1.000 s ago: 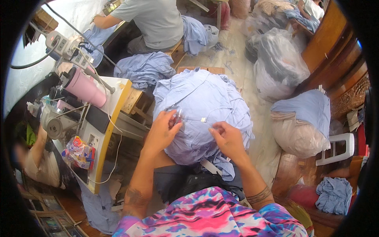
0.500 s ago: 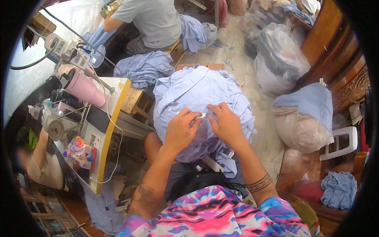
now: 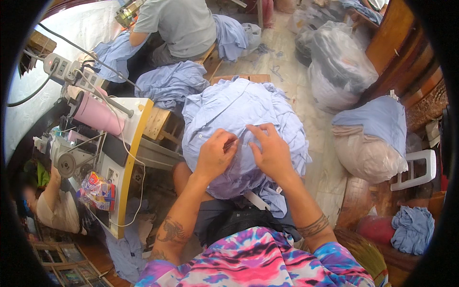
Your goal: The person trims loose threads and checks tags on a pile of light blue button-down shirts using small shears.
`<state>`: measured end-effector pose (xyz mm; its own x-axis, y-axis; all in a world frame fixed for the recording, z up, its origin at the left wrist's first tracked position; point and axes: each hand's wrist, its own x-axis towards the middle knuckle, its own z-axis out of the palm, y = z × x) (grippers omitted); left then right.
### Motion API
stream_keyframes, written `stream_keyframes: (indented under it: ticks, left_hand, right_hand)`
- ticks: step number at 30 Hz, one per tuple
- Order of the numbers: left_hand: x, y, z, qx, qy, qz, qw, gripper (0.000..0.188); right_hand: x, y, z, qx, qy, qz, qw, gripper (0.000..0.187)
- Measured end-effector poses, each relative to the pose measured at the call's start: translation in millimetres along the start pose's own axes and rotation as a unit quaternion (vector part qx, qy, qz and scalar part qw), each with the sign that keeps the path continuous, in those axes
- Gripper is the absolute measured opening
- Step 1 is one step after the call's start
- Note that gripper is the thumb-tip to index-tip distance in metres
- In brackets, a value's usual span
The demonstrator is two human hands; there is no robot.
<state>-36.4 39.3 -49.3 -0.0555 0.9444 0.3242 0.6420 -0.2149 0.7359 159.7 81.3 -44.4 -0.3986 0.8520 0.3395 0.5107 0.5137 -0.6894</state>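
Observation:
A rounded heap of light blue shirts [image 3: 239, 103] fills the space in front of me, with a buttoned placket and small white buttons on the top one. My left hand [image 3: 217, 154] rests over the middle of the heap, its fingers curled toward the thumb. Whatever those fingertips may hold is too small or hidden to make out. Just to its right, my right hand [image 3: 271, 150] touches the cloth with index finger and thumb apart and nothing visible between them. A white strip [image 3: 256, 200] shows below the heap, near my lap.
At left stands a sewing table [image 3: 138, 134] with a yellow edge, bearing a pink tumbler [image 3: 98, 113], a sewing machine and cables. A co-worker [image 3: 184, 28] sits ahead. Bulging plastic bags [image 3: 339, 67], a cloth-filled sack [image 3: 370, 138] and a white stool [image 3: 417, 170] are on the right.
The small white piece at my left fingertips no longer shows. My left fingers have curled inward, while my right thumb and index finger have spread apart.

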Motion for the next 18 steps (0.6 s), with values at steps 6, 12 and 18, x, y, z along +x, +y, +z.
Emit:
stream_keyframes:
  ticks: [6,12,18]
  left_hand:
    - [-2,-5,-10,-0.057,0.018,-0.042,0.997,0.011]
    - [-20,43,-43,-0.118,0.022,-0.050,0.991,0.023]
    - [-57,57,-55,-0.125,-0.008,0.051,0.991,0.015]
  right_hand:
    - [29,8,6,-0.032,-0.013,-0.140,0.990,0.030]
    - [4,-17,-15,0.034,0.015,-0.147,0.988,0.021]
    - [-40,-70,-37,0.096,0.004,-0.101,0.990,0.025]
